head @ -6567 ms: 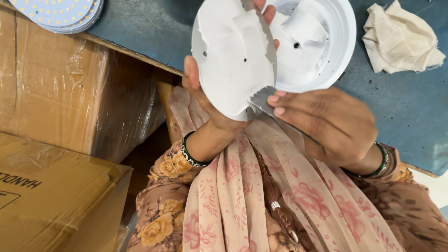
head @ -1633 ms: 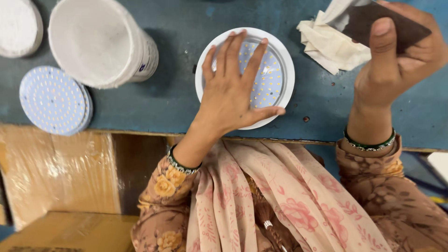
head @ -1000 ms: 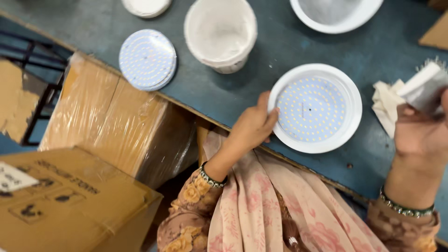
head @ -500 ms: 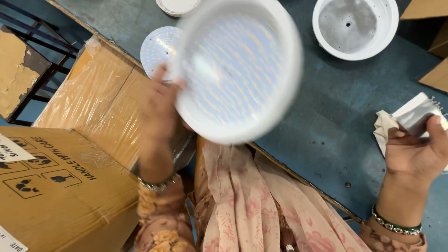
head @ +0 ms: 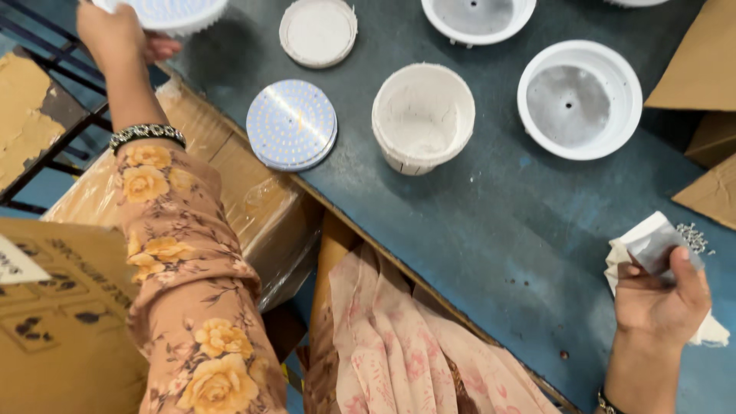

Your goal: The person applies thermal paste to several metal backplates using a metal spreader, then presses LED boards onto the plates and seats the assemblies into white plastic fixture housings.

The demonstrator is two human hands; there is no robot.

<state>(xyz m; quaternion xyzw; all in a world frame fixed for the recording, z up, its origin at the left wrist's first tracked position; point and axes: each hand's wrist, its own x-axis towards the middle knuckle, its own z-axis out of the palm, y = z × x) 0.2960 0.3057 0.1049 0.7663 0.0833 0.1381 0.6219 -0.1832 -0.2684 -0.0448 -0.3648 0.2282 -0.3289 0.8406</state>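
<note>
My left hand [head: 116, 34] is stretched far out to the upper left, gripping the rim of a white round lamp housing [head: 170, 11] with a dotted LED face, mostly cut off by the top edge. My right hand [head: 661, 295] rests at the lower right of the blue table [head: 491, 230], closed around a small grey block [head: 653, 247] over a crumpled white cloth [head: 709, 330]. A stack of round LED discs [head: 291, 124] lies near the table's front edge.
A white tub [head: 422, 116] stands mid-table. An empty white housing [head: 579, 100] sits to its right, another housing [head: 477, 17] and a white lid [head: 317, 31] behind. Small screws [head: 694, 236] lie by the cloth. Cardboard boxes [head: 54, 322] stand left below the table; cardboard pieces [head: 701, 69] right.
My left hand lifted the LED housing off the table and swung it out to the far left. My right hand stayed at the cloth with the grey block.
</note>
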